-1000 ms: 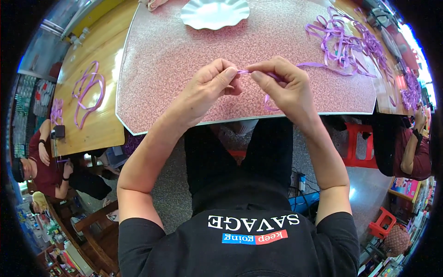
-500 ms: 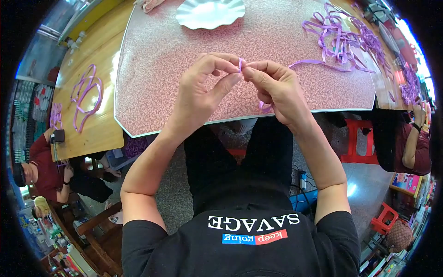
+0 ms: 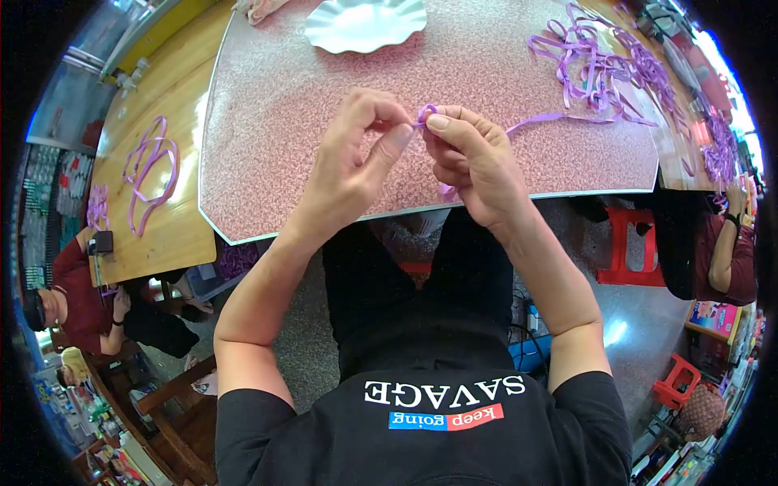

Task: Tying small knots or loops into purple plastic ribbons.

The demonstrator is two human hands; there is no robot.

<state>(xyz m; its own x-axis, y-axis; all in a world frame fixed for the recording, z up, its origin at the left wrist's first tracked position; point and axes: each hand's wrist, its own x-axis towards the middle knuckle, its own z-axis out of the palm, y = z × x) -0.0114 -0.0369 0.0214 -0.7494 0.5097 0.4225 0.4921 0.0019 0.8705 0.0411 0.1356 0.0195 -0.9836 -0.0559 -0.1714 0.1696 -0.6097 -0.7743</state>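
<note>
A narrow purple ribbon [image 3: 427, 110] is pinched between my two hands above the speckled pink tabletop [image 3: 284, 154]. It forms a small loop at the fingertips of my right hand [image 3: 478, 154], whose thumb and forefinger are closed on it. My left hand [image 3: 356, 150] is just beside it, thumb and forefinger closed at the ribbon's other side. One length of ribbon runs from behind my right hand toward the tangled purple ribbon pile [image 3: 596, 73] at the right. Below my right palm, a bit more purple shows near the table's front edge.
A white wavy-rimmed dish [image 3: 365, 28] stands at the far side. Loops of purple ribbon [image 3: 154, 174] lie on the wooden table [image 3: 130, 251] at left. People sit at both sides. Red stools [image 3: 628, 251] stand on the floor at right.
The ribbon between my fingertips now shows a small open loop. My right hand has turned slightly and shifted left; my left hand has barely moved.
</note>
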